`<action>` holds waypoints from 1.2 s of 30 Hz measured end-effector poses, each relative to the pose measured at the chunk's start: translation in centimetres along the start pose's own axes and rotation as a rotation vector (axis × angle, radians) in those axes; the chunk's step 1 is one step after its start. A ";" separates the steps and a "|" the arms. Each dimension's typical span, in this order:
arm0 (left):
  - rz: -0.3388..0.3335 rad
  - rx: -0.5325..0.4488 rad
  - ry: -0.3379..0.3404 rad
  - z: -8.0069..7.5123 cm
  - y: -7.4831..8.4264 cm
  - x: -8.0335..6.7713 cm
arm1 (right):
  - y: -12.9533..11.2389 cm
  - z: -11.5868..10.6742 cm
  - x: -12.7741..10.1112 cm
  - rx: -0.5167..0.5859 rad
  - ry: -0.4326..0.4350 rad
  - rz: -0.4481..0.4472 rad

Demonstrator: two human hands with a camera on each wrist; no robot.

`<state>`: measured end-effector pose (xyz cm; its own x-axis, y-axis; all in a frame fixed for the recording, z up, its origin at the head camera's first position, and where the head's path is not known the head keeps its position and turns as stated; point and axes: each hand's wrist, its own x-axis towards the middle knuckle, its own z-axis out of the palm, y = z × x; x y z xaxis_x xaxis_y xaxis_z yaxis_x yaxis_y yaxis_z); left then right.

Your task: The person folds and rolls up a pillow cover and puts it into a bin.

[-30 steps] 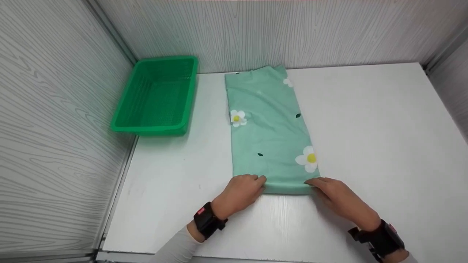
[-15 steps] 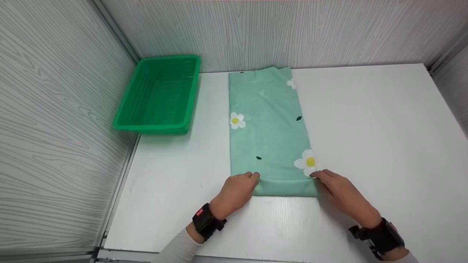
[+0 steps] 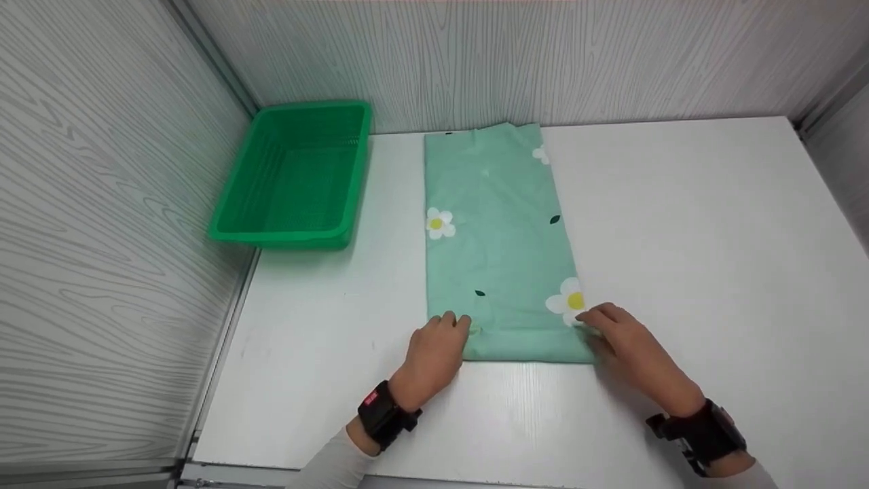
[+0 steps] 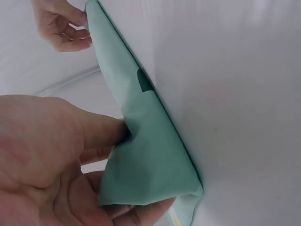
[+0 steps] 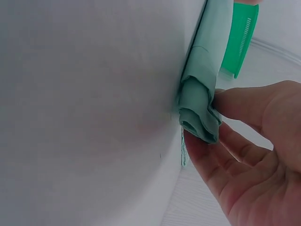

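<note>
A light green cloth [image 3: 502,251] printed with white daisies and dark leaves lies as a long strip on the white table. Its near end is turned over into a flat band. My left hand [image 3: 434,350] pinches the left end of that band, and the left wrist view shows the thumb on the folded layer [image 4: 150,155] with fingers behind it. At the right end, my right hand [image 3: 631,350] grips the band between thumb and fingers. In the right wrist view, several rolled layers [image 5: 200,108] show at this end.
A green plastic basket [image 3: 343,234] stands at the back left of the table [image 3: 713,272], against the side wall. A pale wood-grain wall [image 3: 611,61] runs behind the cloth's far end.
The band at the near end has become deeper, rolled away from the person. My left hand has shifted left and slightly forward; my right hand has moved slightly forward and right.
</note>
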<state>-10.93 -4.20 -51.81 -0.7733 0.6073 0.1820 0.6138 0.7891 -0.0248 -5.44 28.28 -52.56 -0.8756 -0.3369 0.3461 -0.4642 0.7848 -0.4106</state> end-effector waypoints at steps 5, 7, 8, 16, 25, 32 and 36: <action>-0.008 0.183 0.106 0.0 0.0 -0.1 | 0.0 0.0 0.2 -0.038 0.046 -0.041; 0.040 0.205 0.156 -0.2 0.2 -0.1 | 0.0 0.0 0.3 -0.040 0.050 -0.046; 0.081 0.191 0.172 -0.2 0.3 -0.1 | 0.0 0.0 0.4 -0.047 0.047 -0.048; 0.372 0.017 0.049 0.1 2.0 -0.4 | -0.3 -0.4 0.6 -0.075 -0.058 -0.022; 0.290 0.119 0.084 0.6 3.0 -0.2 | -0.3 -0.4 0.2 -0.042 -0.165 0.012; 0.227 0.091 0.132 0.4 2.2 0.0 | -0.6 -0.3 0.0 -0.068 -0.188 -0.020; 0.231 0.020 0.148 0.0 1.4 0.1 | -0.5 -0.5 0.0 -0.048 -0.156 -0.046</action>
<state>-10.15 -3.07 -51.87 -0.5808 0.7525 0.3106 0.7670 0.6336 -0.1011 -5.10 28.15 -51.90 -0.8654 -0.4466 0.2273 -0.5006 0.7893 -0.3555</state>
